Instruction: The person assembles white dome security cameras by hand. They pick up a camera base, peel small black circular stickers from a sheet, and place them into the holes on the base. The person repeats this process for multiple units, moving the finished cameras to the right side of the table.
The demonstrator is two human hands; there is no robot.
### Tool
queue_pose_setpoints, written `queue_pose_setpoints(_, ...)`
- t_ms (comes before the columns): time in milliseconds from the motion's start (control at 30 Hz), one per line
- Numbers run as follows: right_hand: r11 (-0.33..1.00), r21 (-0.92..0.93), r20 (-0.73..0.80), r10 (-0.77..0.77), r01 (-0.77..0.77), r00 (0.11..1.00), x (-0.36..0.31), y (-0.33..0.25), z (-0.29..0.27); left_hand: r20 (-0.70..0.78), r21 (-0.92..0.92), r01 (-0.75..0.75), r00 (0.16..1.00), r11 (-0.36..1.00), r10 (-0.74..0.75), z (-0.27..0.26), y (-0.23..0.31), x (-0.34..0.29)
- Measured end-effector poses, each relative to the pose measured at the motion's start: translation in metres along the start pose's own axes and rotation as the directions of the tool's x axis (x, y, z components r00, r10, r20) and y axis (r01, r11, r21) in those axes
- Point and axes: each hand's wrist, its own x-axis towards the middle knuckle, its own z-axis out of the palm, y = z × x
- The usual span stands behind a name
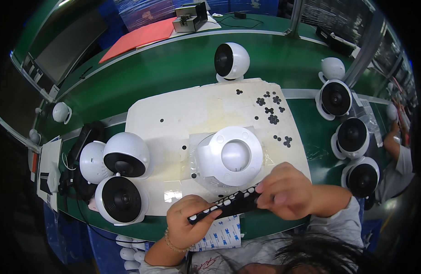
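Observation:
Both hands hold a black sheet [240, 204] with white round spots along its upper edge, tilted above the near edge of the board. My left hand [190, 219] pinches its left end between thumb and fingers. At the other end, the fingers of my right hand [285, 192] are closed on the sheet; their tips are partly hidden. Just beyond lies a white ball-shaped device [203, 157] with its ring-shaped base [251, 157] facing up, on a clear plastic bag. Shallow round recesses mark the ring. Clusters of small black round pads [273, 119] lie at the board's far right.
A cream board [160, 102] covers the middle of the green table [183, 59]. Finished-looking white ball devices with black fronts stand at left [121, 198], far middle [237, 59] and right [336, 98]. A printed white sheet [224, 234] lies at the near edge. Another person's arm [393, 141] shows far right.

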Motion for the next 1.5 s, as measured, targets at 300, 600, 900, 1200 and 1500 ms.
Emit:
queue_pose_setpoints(300, 0.993, 0.115, 0.108, 0.006, -0.019, 0.994, 0.005, 0.0, 0.006, 0.063, 0.067, -0.102, 0.993, 0.993, 0.098, 0.002, 0.0, 0.003)
queue_pose_setpoints(600, 0.823, 0.419, -0.131, 0.472, -0.383, 0.872, 0.026, 0.04, -0.006, 0.139, 0.432, -0.222, 0.974, 0.874, 0.178, 0.004, 0.001, 0.008)
queue_pose_setpoints(900, 0.797, 0.422, -0.058, 0.5, -0.433, 0.864, 0.024, 0.048, -0.006, 0.151, 0.463, -0.241, 0.97, 0.853, 0.192, 0.004, -0.002, 0.0)
queue_pose_setpoints(1200, 0.938, -0.312, -0.047, 0.143, -0.15, 0.989, 0.022, 0.041, -0.009, 0.158, 0.473, -0.242, 0.969, 0.847, 0.189, 0.004, -0.002, 0.0)
queue_pose_setpoints(1500, 0.959, -0.093, -0.087, 0.26, -0.268, 0.962, 0.042, 0.038, -0.005, 0.172, 0.472, -0.265, 0.963, 0.841, 0.207, 0.004, -0.002, 0.001)
